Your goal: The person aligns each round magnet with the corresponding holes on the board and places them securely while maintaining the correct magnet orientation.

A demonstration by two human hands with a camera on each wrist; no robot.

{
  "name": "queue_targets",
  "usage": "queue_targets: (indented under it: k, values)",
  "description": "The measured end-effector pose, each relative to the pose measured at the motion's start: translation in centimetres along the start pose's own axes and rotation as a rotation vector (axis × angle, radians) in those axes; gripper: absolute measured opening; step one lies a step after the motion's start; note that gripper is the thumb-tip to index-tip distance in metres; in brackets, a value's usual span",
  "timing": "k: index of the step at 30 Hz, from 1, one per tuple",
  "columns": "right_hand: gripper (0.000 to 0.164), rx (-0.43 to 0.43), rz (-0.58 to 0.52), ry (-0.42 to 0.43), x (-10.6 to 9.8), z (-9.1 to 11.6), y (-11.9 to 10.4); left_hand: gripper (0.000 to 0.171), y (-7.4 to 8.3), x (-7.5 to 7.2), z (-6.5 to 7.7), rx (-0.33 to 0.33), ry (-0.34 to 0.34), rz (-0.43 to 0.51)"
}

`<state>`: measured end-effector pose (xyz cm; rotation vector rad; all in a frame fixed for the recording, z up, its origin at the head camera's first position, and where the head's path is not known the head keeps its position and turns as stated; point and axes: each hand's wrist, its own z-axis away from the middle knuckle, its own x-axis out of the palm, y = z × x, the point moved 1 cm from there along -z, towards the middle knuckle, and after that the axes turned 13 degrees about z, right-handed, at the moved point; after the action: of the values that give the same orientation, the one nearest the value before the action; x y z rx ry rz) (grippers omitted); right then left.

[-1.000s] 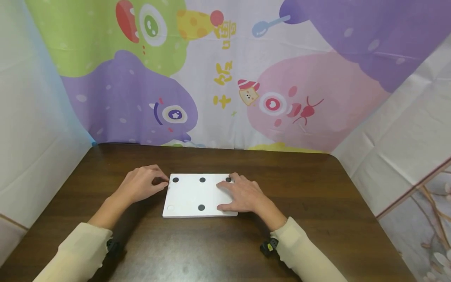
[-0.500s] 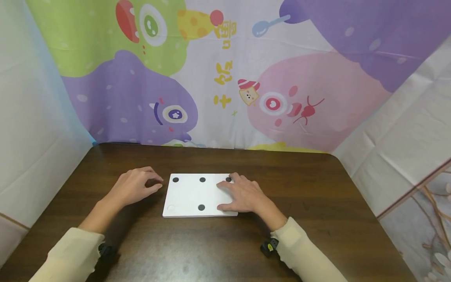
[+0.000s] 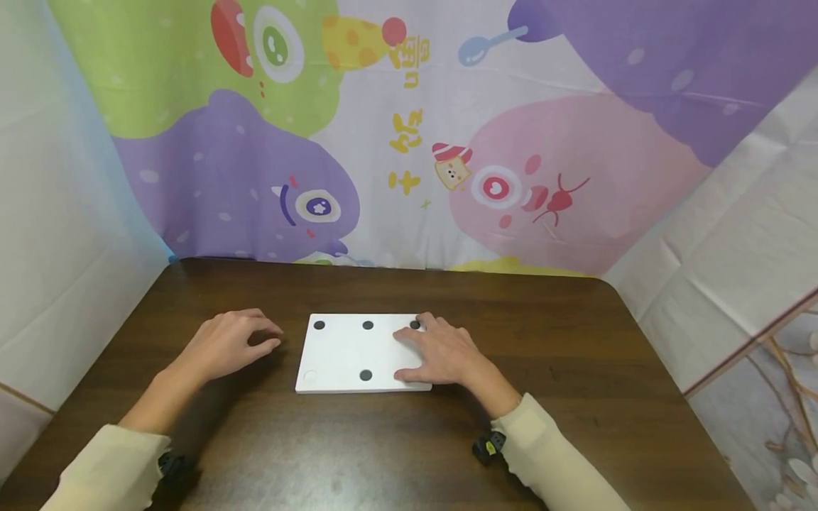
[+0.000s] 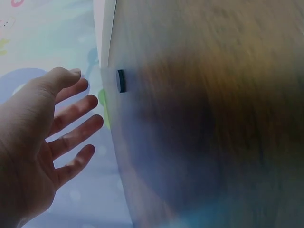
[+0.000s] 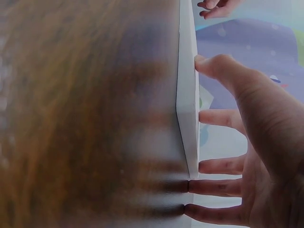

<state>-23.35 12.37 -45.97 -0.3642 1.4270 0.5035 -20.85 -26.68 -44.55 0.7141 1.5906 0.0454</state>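
A white rectangular board (image 3: 335, 351) lies flat on the table. Black round spots mark it, among them a top-left spot (image 3: 319, 325), a top-middle spot (image 3: 368, 325) and a lower-middle spot (image 3: 366, 375). At its lower-left corner shows a pale round outline (image 3: 309, 376). My right hand (image 3: 441, 353) rests spread over the board's right end, hiding the lower-right corner. Left of the board, my left hand (image 3: 225, 344) hovers with loosely bent fingers, holding nothing. In the left wrist view a small black disc (image 4: 121, 81) lies on the table, apart from the fingertips; I cannot make it out from the head view.
The dark brown wooden table (image 3: 358, 447) runs back to a cartoon-printed curtain (image 3: 396, 234). Pale fabric walls, a left one (image 3: 70, 213) and a right one (image 3: 722, 234), flank it.
My left hand has drawn away from the board's left edge, moving left and slightly toward me, and its fingers have parted. The right hand and the board have stayed put.
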Motion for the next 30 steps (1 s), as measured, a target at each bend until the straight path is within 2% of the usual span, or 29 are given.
queue_targets:
  k: [9,20,30]
  values:
    - [0.076,0.006,-0.006,0.002,0.25,0.15,0.26,0.021,-0.01,-0.02,0.20,0.008,0.002,-0.003]
    - [0.075,0.002,-0.004,-0.001,0.13,0.10,0.12,0.027,-0.11,0.64,0.77,0.004,-0.080,-0.066]
    - [0.076,-0.003,-0.011,0.001,0.02,0.11,0.12,0.027,-0.56,0.69,0.97,0.033,-0.110,-0.068]
